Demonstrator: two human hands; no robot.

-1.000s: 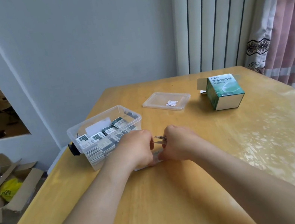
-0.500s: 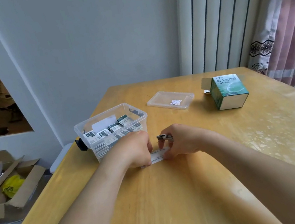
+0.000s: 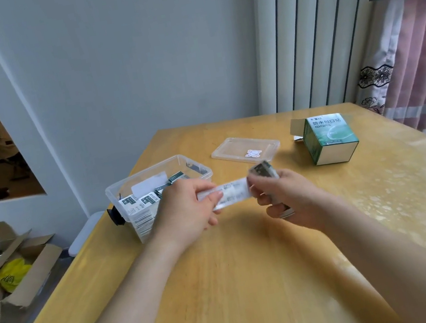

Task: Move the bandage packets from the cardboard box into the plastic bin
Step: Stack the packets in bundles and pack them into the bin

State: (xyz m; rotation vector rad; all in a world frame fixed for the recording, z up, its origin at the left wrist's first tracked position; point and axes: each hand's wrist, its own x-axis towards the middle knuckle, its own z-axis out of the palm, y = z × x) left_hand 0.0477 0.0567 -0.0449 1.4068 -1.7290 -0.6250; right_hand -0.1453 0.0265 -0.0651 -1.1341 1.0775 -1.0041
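Grasp status, just beside the clear plastic bin (image 3: 201, 167).
Left hand (image 3: 186, 211) pinches one white paper bandage packet (image 3: 233, 193); right hand (image 3: 289, 199) grips a blurred packet stack (image 3: 263, 171); green cardboard box (image 3: 330, 137) stands well apart.

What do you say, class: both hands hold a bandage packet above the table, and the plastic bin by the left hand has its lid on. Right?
Not quite. In the head view the plastic bin is open; its clear lid lies apart from it on the table. The left hand and right hand do hold a bandage packet above the table.
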